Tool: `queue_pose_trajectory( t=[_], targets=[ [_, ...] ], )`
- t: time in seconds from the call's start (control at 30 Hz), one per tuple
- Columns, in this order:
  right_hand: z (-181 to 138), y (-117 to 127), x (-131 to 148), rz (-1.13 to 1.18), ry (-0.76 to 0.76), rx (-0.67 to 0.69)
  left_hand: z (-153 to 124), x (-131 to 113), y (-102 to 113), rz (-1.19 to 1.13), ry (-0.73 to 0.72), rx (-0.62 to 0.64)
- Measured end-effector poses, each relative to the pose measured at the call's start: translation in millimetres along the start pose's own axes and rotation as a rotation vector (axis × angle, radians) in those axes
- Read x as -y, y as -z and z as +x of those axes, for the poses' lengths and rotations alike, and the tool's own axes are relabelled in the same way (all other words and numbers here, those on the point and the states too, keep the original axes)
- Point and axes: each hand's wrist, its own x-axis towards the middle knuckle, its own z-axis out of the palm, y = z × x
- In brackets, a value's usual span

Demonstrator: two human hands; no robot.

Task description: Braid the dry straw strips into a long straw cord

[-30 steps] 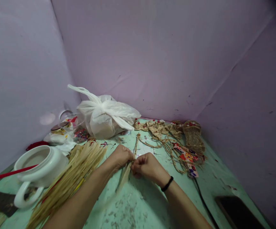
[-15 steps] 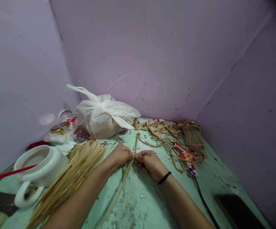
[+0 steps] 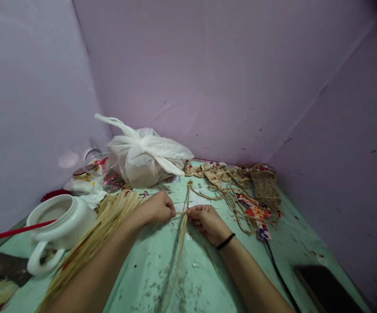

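Note:
A thin braid of straw-coloured fibre [image 3: 188, 195] runs down the table in front of me, its far end on the tabletop. My left hand [image 3: 162, 207] is closed on one fibre strand, pulled taut out to the left of the braid. At the braid's lower end, my right hand [image 3: 205, 219] pinches another strand between thumb and fingers; a black band circles that wrist. Between the hands a loose pale strand [image 3: 179, 252] hangs toward the near edge. Beside my left forearm lies a bundle of dry fibre strips [image 3: 110, 221].
On the left stand a white pot [image 3: 77, 219] with a red stick in it and a tied white plastic bag [image 3: 145, 158]. At the back right are woven pieces [image 3: 219, 174], cords and a flowered object [image 3: 255, 208] with a black cable. A phone [image 3: 325, 287] lies near right.
My left hand has drawn away to the left from the braid, stretching a strand sideways. My right hand stays by the braid. The view has shifted slightly.

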Motion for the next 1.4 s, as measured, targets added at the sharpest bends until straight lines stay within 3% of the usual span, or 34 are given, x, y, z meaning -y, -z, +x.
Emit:
queue_pose_trajectory(
  t=[0.13,0.33,0.43,0.6,0.73,0.87,1.07,1.4],
  targets=[
    [1,1,-1,0.0,0.001,-0.007,-9,2,21,0.069,0.011,0.073],
    [1,2,-1,-0.017,-0.012,-0.012,-18,1,40,0.096,0.038,-0.055],
    [1,2,-1,-0.015,-0.013,-0.014,-17,-3,34,0.119,0.005,-0.142],
    [-1,2,0,0.023,-0.005,0.014,-14,-7,23,0.121,-0.013,-0.131],
    [-1,2,0,0.024,-0.008,0.025,-14,-10,17,0.04,-0.067,-0.065],
    [1,2,-1,0.022,0.005,0.024,-9,-12,-2,0.016,-0.086,0.02],
    [2,3,-2,0.043,0.013,0.019,1,-10,-32,0.102,0.055,-0.14],
    [-1,2,-1,0.021,0.015,-0.005,7,-2,-20,-0.002,-0.087,-0.106]
  ],
)
